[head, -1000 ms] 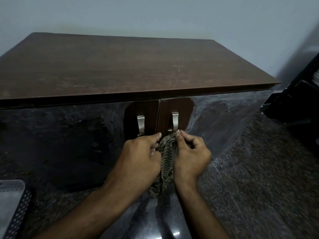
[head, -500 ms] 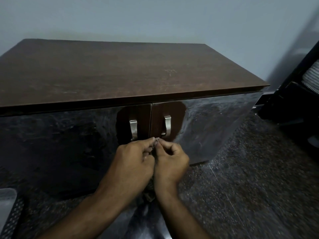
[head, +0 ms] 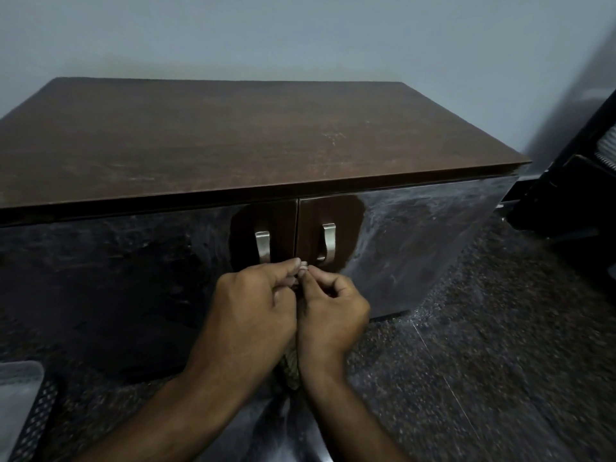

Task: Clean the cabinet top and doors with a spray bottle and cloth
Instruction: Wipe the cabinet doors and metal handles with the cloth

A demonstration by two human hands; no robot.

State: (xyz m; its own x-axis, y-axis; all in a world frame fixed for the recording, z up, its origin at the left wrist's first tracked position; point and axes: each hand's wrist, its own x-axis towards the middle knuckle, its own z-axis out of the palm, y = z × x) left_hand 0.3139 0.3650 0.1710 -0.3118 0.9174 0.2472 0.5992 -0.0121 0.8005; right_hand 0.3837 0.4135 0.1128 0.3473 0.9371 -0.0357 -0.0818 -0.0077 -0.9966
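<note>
A low cabinet fills the view, with a dark brown wooden top [head: 233, 138] and two glossy dark doors, the left door [head: 110, 271] and the right door [head: 416, 241]. Each door carries a metal handle: the left handle [head: 262, 245] and the right handle [head: 328, 243]. My left hand [head: 253, 315] and my right hand [head: 330, 311] are pressed together just below the handles, both pinching a striped cloth [head: 290, 368]. Most of the cloth is hidden between my palms; only its top edge and a bit hanging below show. No spray bottle is in view.
A perforated metal bin [head: 23, 405] stands at the lower left. Dark furniture [head: 573, 181] sits at the right beside the cabinet. Speckled dark floor [head: 500, 361] spreads to the right and a pale wall [head: 300, 35] rises behind.
My hands have closed together, bunching the cloth so that far less of it shows. The view has shifted, so the cabinet sits lower and further left in the frame.
</note>
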